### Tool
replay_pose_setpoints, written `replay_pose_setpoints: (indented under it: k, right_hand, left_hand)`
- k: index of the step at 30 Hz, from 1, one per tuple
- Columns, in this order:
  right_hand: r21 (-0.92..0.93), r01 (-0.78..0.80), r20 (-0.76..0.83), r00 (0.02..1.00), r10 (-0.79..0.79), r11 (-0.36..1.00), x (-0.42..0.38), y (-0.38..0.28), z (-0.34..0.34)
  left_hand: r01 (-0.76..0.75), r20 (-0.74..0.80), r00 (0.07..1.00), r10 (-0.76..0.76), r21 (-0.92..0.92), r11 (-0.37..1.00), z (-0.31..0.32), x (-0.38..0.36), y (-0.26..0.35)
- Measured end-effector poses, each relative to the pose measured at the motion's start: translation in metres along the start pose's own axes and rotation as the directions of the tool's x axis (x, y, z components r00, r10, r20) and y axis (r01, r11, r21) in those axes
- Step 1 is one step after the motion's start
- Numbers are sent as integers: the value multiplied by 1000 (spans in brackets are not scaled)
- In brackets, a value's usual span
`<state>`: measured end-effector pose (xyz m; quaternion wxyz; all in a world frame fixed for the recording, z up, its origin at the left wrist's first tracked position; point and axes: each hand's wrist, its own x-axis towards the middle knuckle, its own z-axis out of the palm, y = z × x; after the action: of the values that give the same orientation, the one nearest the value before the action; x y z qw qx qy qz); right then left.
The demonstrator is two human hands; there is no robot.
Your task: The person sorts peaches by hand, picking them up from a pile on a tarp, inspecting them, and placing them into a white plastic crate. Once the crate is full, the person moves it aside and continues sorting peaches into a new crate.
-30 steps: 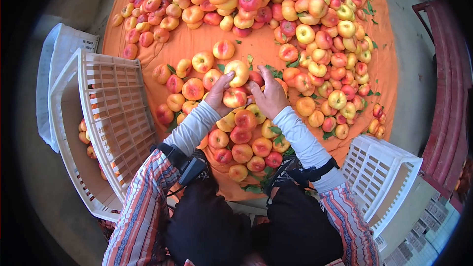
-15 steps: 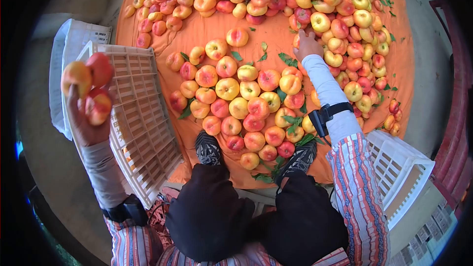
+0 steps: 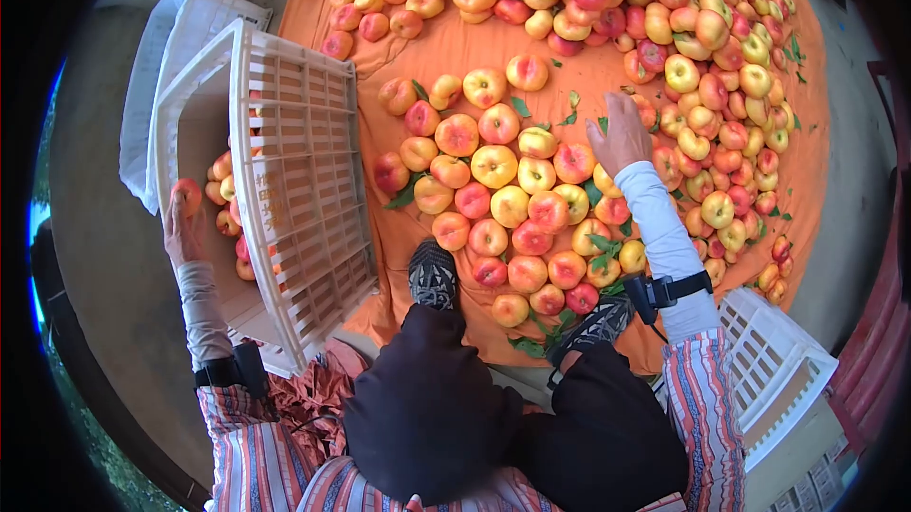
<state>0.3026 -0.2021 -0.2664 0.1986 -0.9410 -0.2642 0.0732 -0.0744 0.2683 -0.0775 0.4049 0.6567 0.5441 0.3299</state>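
My left hand (image 3: 184, 232) is at the left rim of a tall white plastic crate (image 3: 302, 142), holding a red and yellow flat peach (image 3: 187, 197). Several flat peaches lie inside that crate, partly hidden by its slatted wall. Over the orange cloth (image 3: 432, 56) reaches my right hand (image 3: 626, 137), palm down, fingers apart, with nothing visible in it. It is between a spread group of flat peaches (image 3: 493, 167) and the larger pile (image 3: 707, 94) on the right. One peach lies close beside its fingers.
Behind the crate stands another white crate with a pale liner (image 3: 157, 75). A white crate (image 3: 773, 351) is at my lower right. My shoes (image 3: 434, 275) rest at the near edge of the cloth. Green leaves (image 3: 607, 246) lie among the peaches.
My left hand has lowered to the crate; three peaches showed in it before, now one. My right hand has drawn back from a peach at the pile. The view has shifted left.
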Motion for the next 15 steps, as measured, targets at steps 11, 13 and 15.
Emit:
replay_pose_setpoints:
  k: [11,13,15]
  right_hand:
    - [205,174,380,893,-242,963,7,-36,61]
    - [580,-58,419,877,-237,812,8,-31,55]
    - [826,-311,470,841,-269,470,4,-27,54]
  left_hand:
    - [302,489,869,-72,-409,861,25,-21,7]
    - [373,509,856,-93,-482,793,26,-19,2]
    - [420,502,856,-122,-538,731,29,-22,4]
